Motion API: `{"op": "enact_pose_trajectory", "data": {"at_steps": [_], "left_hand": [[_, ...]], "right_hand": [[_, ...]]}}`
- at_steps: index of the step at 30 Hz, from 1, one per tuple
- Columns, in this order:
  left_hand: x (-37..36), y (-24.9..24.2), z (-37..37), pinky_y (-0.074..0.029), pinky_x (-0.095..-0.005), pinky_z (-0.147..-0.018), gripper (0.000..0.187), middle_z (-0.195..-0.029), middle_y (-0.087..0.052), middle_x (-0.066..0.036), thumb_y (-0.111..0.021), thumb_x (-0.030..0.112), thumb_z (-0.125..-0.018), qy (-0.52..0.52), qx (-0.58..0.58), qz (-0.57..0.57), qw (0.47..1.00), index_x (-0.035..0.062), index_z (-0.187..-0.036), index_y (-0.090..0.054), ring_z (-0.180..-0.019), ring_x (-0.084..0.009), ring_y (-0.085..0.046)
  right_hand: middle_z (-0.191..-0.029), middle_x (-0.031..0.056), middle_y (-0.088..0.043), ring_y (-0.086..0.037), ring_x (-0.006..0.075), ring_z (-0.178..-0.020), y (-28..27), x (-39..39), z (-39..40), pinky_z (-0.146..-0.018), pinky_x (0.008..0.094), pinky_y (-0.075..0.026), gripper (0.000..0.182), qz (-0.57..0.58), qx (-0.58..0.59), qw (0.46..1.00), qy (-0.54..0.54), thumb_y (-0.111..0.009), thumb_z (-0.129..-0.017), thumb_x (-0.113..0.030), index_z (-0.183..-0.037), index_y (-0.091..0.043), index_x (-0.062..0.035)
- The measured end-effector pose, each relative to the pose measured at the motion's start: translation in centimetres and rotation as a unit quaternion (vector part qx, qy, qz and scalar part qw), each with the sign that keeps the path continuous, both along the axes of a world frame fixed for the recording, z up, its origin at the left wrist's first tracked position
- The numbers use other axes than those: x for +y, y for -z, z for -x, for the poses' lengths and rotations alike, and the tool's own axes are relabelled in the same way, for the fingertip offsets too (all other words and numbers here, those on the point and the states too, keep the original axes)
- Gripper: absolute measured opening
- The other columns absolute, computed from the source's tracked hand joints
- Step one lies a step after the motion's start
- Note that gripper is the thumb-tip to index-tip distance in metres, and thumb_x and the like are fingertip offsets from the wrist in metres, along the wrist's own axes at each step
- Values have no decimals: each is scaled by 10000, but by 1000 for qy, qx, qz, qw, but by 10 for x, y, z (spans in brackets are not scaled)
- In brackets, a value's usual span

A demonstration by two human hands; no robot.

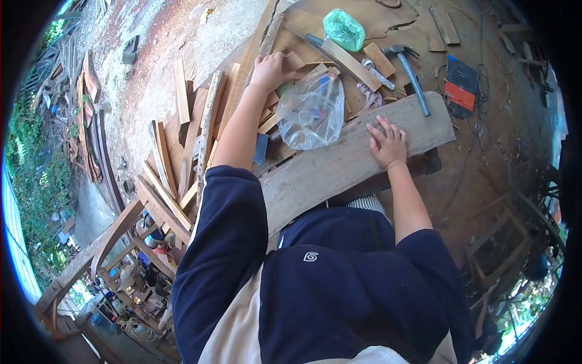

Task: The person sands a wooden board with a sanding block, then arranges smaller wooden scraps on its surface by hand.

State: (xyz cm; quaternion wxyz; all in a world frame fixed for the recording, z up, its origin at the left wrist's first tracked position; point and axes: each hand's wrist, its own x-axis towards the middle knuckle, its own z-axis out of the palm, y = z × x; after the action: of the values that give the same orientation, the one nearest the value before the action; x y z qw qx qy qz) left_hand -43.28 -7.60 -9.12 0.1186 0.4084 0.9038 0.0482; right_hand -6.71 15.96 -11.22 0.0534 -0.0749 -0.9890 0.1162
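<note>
Both arms are stretched forward, bare from the short dark sleeves down. The left arm reaches far ahead and is almost straight; the left hand (271, 71) lies palm down with the fingers curled. The right arm is bent at the elbow; the right hand (387, 142) rests flat, fingers spread.

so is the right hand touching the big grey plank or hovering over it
Touching. The head view shows the right hand lying palm down with fingers spread flat on the grey plank, no gap visible beneath it.
</note>
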Motion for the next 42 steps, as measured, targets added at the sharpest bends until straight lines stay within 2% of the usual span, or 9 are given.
{"op": "enact_pose_trajectory", "data": {"at_steps": [4, 7, 11, 17, 22, 28, 34, 37, 42], "left_hand": [[-5, -22, -2, -542, -442, -813, 490, -1043, -674, -206, -739, 326, -907, -153, -79, -253, 952, 23, -1212, -507, -972, -342, -679], [0, -66, -8, -535, -406, -845, 569, -1096, -625, -131, -653, 357, -950, -221, -315, -523, 760, 25, -1359, -438, -936, -251, -634], [-20, -120, -57, -539, -430, -840, 642, -1301, -557, -219, -368, 394, -990, -323, -579, -586, 467, 25, -1515, -344, -1049, -296, -619], [-66, -119, -167, -517, -567, -1000, 630, -1506, -441, -270, -354, 389, -1028, -279, -707, -593, 267, -7, -1517, -343, -1262, -416, -556], [-101, -90, -248, -500, -559, -1040, 639, -1533, -424, -241, -365, 409, -1062, -333, -715, -533, 307, 31, -1572, -287, -1333, -407, -517], [-117, -62, -301, -498, -408, -1017, 611, -1426, -542, -122, -582, 253, -1047, -370, -549, -357, 659, 58, -1570, -331, -1224, -222, -569], [-138, -59, -312, -506, -381, -1007, 536, -1412, -545, -171, -557, 238, -1057, -452, -497, -385, 633, 30, -1522, -389, -1211, -236, -598], [-151, -59, -315, -538, -389, -967, 454, -1309, -622, -199, -479, 255, -1083, -484, -553, -491, 467, -23, -1442, -459, -1178, -266, -645], [-151, -31, -326, -537, -362, -890, 332, -1056, -727, -160, -542, 224, -1055, -495, -508, -450, 543, -26, -1266, -600, -1028, -235, -684]], "right_hand": [[-1497, -29, -487, -464, 213, -1349, 0, -1, 0, -1094, 442, -340, 501, 2, 1, 1000, 3, -643, -851, -298, -1345, -608, -371], [-1502, -31, -483, -466, 218, -1347, 1, -1, 0, -1096, 443, -343, 503, -1, 3, 1000, 3, -640, -855, -295, -1352, -602, -361], [-1516, -36, -474, -465, 212, -1355, 3, -1, -1, -1097, 445, -341, 508, -10, 1, 1000, 3, -638, -857, -301, -1358, -593, -369], [-1528, -53, -464, -454, 196, -1370, 9, 0, -2, -1096, 442, -337, 507, -25, -4, 1000, -2, -622, -876, -311, -1375, -578, -387], [-1534, -65, -457, -446, 189, -1374, 15, 2, -4, -1104, 441, -327, 495, -48, -11, 999, 2, -602, -901, -333, -1389, -566, -408], [-1523, -74, -474, -481, 191, -1339, 20, 4, -3, -1089, 441, -345, 502, -54, 3, 999, -5, -603, -895, -348, -1390, -565, -423], [-1526, -84, -471, -488, 187, -1335, 23, 6, -3, -1099, 448, -339, 495, -54, 21, 998, -8, -590, -906, -363, -1394, -559, -441], [-1530, -88, -467, -487, 192, -1339, 24, 6, -3, -1113, 452, -332, 487, -53, 20, 998, -7, -574, -916, -374, -1396, -555, -449], [-1540, -97, -457, -479, 196, -1348, 26, 7, -3, -1124, 457, -328, 483, -54, 22, 998, -6, -561, -926, -371, -1400, -546, -459]]}}
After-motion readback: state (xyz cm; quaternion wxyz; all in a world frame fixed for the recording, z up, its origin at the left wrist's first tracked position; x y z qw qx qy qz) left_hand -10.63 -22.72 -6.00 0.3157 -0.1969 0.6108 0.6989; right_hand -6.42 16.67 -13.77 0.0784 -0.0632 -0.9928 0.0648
